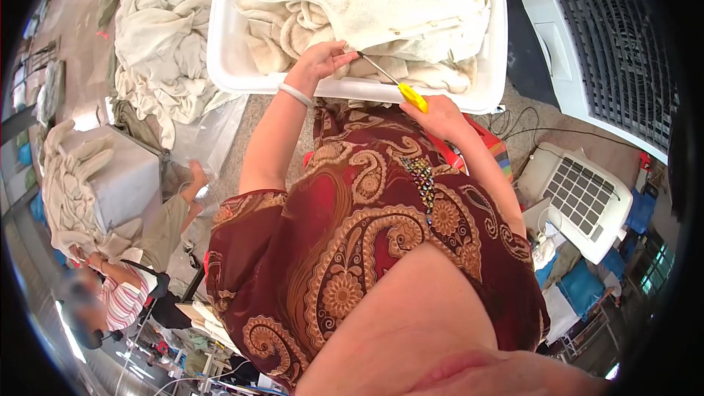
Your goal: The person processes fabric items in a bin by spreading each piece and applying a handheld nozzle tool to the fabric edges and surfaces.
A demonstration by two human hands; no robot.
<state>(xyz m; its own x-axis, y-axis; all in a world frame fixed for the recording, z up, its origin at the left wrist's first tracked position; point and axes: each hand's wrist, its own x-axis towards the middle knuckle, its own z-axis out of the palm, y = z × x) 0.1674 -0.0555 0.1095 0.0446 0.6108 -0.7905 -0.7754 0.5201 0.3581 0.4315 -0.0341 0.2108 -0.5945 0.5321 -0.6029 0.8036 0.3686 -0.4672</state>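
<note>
In front of me a white plastic tub [221, 51] holds a heap of cream knit garments. A cream garment [367, 4] with a row of small buttons lies on top. My left hand [320, 61], with a white band at the wrist, pinches an edge of this garment near the tub's front rim. My right hand [440, 116] grips the yellow handle of a tool with a thin metal shaft [412, 96]. Its dark tip reaches the fingers of my left hand; the tip's exact shape is too small to tell.
Cream fabric [158, 29] is heaped left of the tub, beside clear plastic sheeting [213, 136]. A large grilled air cooler [557, 51] stands at the right, with black cables [539, 130] on the floor. Another person [128, 290] sits at the lower left, handling fabric.
</note>
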